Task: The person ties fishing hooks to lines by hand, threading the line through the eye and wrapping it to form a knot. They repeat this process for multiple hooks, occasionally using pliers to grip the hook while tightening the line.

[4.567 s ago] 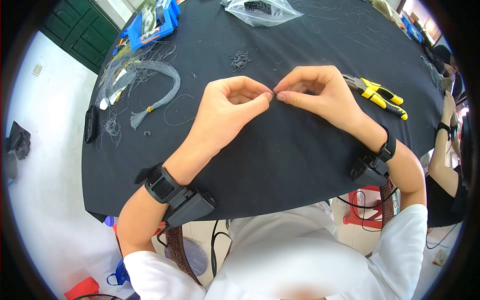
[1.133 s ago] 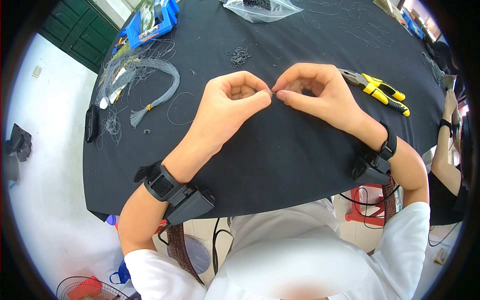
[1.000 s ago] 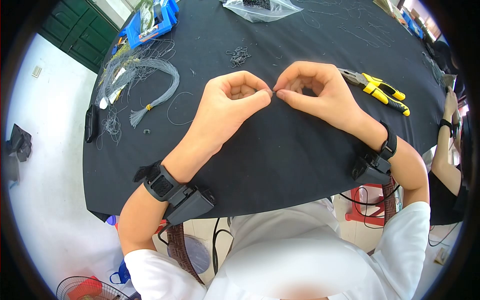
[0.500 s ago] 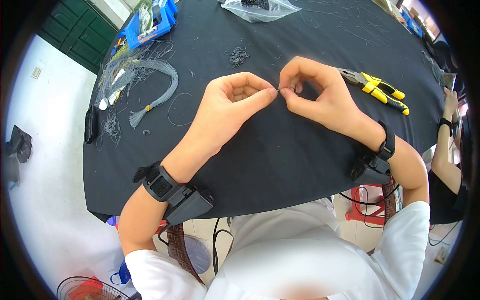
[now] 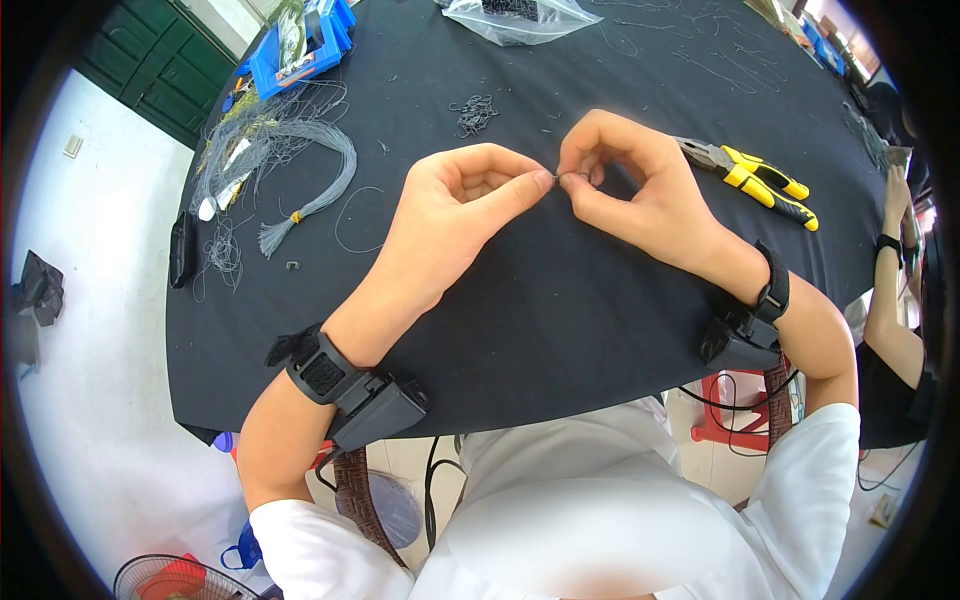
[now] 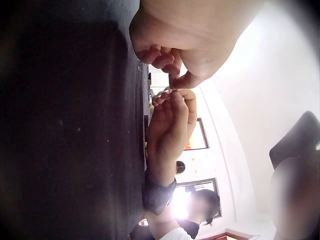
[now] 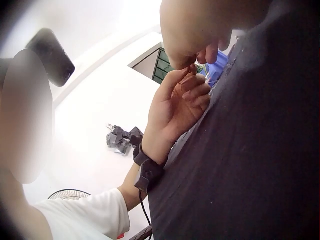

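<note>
Over the middle of the black cloth, my left hand (image 5: 455, 215) and right hand (image 5: 650, 195) meet fingertip to fingertip, thumb against index finger on each. A tiny dark piece (image 5: 557, 177) shows between the two pinches, too small to identify. In the left wrist view my left hand (image 6: 195, 40) is above and my right hand (image 6: 170, 125) below, with the fingertips nearly touching. The right wrist view has my right hand (image 7: 205, 27) above my left hand (image 7: 175, 105); the fingers mostly hide the piece there.
Yellow-and-black pliers (image 5: 765, 187) lie beside my right hand. A small dark pile (image 5: 474, 114) is beyond the hands, near a plastic bag (image 5: 520, 22). Leftward are a tied grey strand bundle (image 5: 335, 185) and a blue box (image 5: 300, 60). Another person's arm (image 5: 882, 290) shows at far right.
Compared with about a second ago, both pinches have shifted slightly right, and my right hand is raised a little away from the body. The pinches remain close together.
</note>
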A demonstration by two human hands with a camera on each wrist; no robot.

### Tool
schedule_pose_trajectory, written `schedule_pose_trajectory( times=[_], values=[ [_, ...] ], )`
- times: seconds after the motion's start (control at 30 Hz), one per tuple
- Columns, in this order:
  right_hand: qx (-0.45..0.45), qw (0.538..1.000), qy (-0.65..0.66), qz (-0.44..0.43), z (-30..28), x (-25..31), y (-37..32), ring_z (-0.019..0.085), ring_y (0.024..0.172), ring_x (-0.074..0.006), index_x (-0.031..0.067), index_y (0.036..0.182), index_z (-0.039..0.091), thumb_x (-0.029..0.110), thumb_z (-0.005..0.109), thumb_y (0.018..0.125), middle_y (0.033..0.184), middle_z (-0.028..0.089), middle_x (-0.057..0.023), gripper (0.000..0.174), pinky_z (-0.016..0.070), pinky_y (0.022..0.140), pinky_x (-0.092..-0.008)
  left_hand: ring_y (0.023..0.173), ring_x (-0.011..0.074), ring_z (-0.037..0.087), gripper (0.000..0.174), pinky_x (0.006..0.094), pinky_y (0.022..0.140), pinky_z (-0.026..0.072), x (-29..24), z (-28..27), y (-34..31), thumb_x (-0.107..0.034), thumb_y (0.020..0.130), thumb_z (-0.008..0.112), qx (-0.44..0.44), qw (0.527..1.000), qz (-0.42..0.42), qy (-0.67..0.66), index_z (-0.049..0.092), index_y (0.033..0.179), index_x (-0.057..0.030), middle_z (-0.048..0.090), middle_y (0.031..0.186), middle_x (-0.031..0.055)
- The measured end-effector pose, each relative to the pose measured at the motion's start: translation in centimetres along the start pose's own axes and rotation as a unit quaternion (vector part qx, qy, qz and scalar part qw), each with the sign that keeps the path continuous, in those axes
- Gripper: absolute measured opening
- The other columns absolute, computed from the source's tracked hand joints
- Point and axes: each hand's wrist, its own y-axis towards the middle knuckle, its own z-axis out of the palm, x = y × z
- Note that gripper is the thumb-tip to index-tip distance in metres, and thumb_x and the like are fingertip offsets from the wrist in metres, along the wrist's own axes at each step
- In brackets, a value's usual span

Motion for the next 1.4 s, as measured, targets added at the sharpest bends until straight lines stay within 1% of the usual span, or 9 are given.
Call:
schedule_pose_trajectory(
  times=[0.07, 0.5, 0.87, 0.97, 1.03, 1.13, 1.27, 1.33, 1.4],
  values=[
    [0.000, 1.000, 0.001, -0.001, 0.0, 0.0, 0.0, 0.048, 0.067, -0.0072, 0.0033, 0.083, 0.055, 0.006, 0.059, 0.075, 0.075, 0.055, 0.0014, 0.010, 0.0399, 0.064, -0.0220, 0.060, -0.0019, 0.040, 0.014, 0.0160, 0.053, 0.0267, 0.2, 0.1, 0.0, -0.016, 0.085, 0.064, -0.007, 1.000, 0.013, 0.000, 0.066, 0.090, -0.0027, 0.057, 0.072, -0.0069],
    [0.042, 0.994, 0.068, 0.069, -0.3, 0.1, 0.1, 0.059, 0.082, -0.0094, -0.0027, 0.096, 0.062, 0.003, 0.061, 0.085, 0.091, 0.062, -0.0055, 0.013, 0.0465, 0.074, -0.0226, 0.063, -0.0018, 0.044, 0.014, 0.0143, 0.055, 0.0304, 0.3, -0.1, -0.1, -0.016, 0.085, 0.063, -0.027, 1.000, 0.010, 0.001, 0.065, 0.090, -0.0029, 0.057, 0.073, -0.0066],
    [0.011, 0.995, 0.089, 0.047, 0.1, -0.3, 0.1, 0.057, 0.074, -0.0052, -0.0019, 0.093, 0.063, 0.008, 0.059, 0.084, 0.083, 0.064, -0.0024, 0.014, 0.0455, 0.068, -0.0205, 0.062, -0.0015, 0.043, 0.015, 0.0148, 0.055, 0.0298, 0.4, -0.2, -0.1, -0.016, 0.085, 0.062, -0.041, 0.999, 0.005, 0.009, 0.064, 0.090, -0.0025, 0.057, 0.073, -0.0063],
    [0.003, 0.997, 0.065, 0.046, -0.1, -0.5, -0.1, 0.059, 0.080, -0.0091, -0.0014, 0.098, 0.061, 0.007, 0.056, 0.087, 0.088, 0.062, -0.0045, 0.014, 0.0471, 0.073, -0.0224, 0.065, 0.0021, 0.054, 0.012, 0.0155, 0.057, 0.0405, 0.1, -0.3, 0.0, -0.008, 0.080, 0.064, -0.043, 0.999, 0.001, -0.025, 0.065, 0.088, 0.0016, 0.063, 0.076, 0.0005],
    [0.003, 0.993, 0.087, 0.077, -0.1, -0.4, -0.1, 0.060, 0.081, -0.0109, -0.0011, 0.099, 0.061, 0.010, 0.054, 0.090, 0.090, 0.063, -0.0058, 0.016, 0.0479, 0.072, -0.0236, 0.064, 0.0017, 0.053, 0.009, 0.0159, 0.055, 0.0396, 0.1, -0.1, 0.0, -0.007, 0.079, 0.065, -0.054, 0.998, 0.035, -0.020, 0.064, 0.085, 0.0002, 0.062, 0.074, -0.0008],
    [0.057, 0.956, 0.219, 0.188, -0.1, 0.3, -0.2, 0.061, 0.078, -0.0120, -0.0016, 0.098, 0.061, 0.022, 0.050, 0.093, 0.090, 0.065, -0.0079, 0.027, 0.0487, 0.064, -0.0246, 0.063, 0.0003, 0.046, 0.008, 0.0161, 0.056, 0.0359, -1.4, 0.6, -1.0, -0.004, 0.077, 0.064, -0.015, 0.986, 0.137, 0.097, 0.062, 0.084, -0.0019, 0.057, 0.071, -0.0046],
    [0.209, 0.824, 0.435, 0.298, -0.6, 2.7, 0.1, 0.064, 0.080, -0.0173, -0.0040, 0.102, 0.061, 0.032, 0.044, 0.096, 0.096, 0.065, -0.0144, 0.040, 0.0520, 0.064, -0.0284, 0.055, 0.0044, 0.047, 0.017, 0.0180, 0.051, 0.0351, -2.5, 2.0, -1.9, 0.003, 0.060, 0.066, 0.110, 0.924, 0.314, 0.191, 0.061, 0.073, -0.0067, 0.053, 0.064, -0.0024],
    [0.235, 0.778, 0.479, 0.333, -0.7, 3.0, 0.1, 0.065, 0.084, -0.0196, -0.0043, 0.103, 0.061, 0.028, 0.046, 0.096, 0.097, 0.065, -0.0146, 0.036, 0.0526, 0.071, -0.0302, 0.051, 0.0079, 0.047, 0.018, 0.0207, 0.046, 0.0373, -2.2, 3.1, -2.8, 0.003, 0.057, 0.068, 0.106, 0.919, 0.328, 0.191, 0.062, 0.070, -0.0079, 0.052, 0.063, -0.0010],
    [0.194, 0.799, 0.463, 0.331, 0.0, 3.2, -0.2, 0.064, 0.089, -0.0204, -0.0042, 0.105, 0.061, 0.026, 0.048, 0.095, 0.098, 0.065, -0.0144, 0.034, 0.0515, 0.077, -0.0310, 0.051, 0.0086, 0.048, 0.019, 0.0210, 0.046, 0.0379, -2.0, 3.4, -3.1, 0.003, 0.057, 0.068, 0.110, 0.901, 0.363, 0.209, 0.062, 0.071, -0.0081, 0.051, 0.062, -0.0011]
  ],
)
